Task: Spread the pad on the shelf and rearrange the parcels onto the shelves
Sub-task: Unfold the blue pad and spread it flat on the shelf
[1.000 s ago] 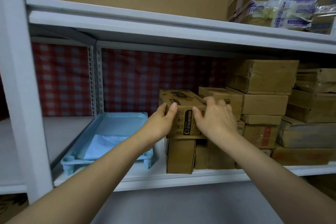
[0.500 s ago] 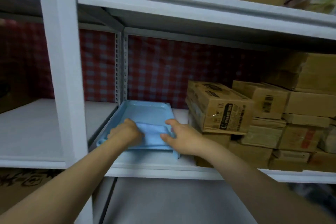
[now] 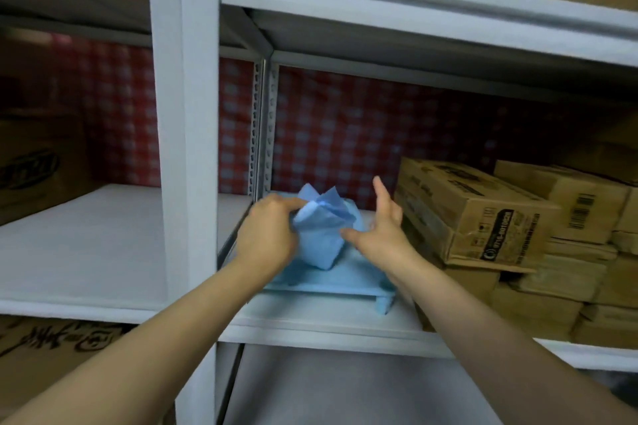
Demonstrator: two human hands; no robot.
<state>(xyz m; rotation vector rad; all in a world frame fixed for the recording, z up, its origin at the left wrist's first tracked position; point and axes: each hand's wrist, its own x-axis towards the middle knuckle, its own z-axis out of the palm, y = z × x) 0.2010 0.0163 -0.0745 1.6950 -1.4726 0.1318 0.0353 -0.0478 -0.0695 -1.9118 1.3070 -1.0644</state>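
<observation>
Gripping the bunched pad [image 3: 319, 235] over the tray [image 3: 331, 281], our left hand [image 3: 267, 236] nears the post [image 3: 184, 148]; our right hand [image 3: 383, 231], spread and empty, is beside the parcels [image 3: 473, 214].

- The pad [image 3: 319, 235] is seen as soft, thin, matt blue cloth or paper.
- The tray [image 3: 331, 281] appears as smooth plastic.
- The parcels [image 3: 473, 214] are made of matt brown cardboard.
- The shelf [image 3: 310, 319] is painted matt white.
</observation>
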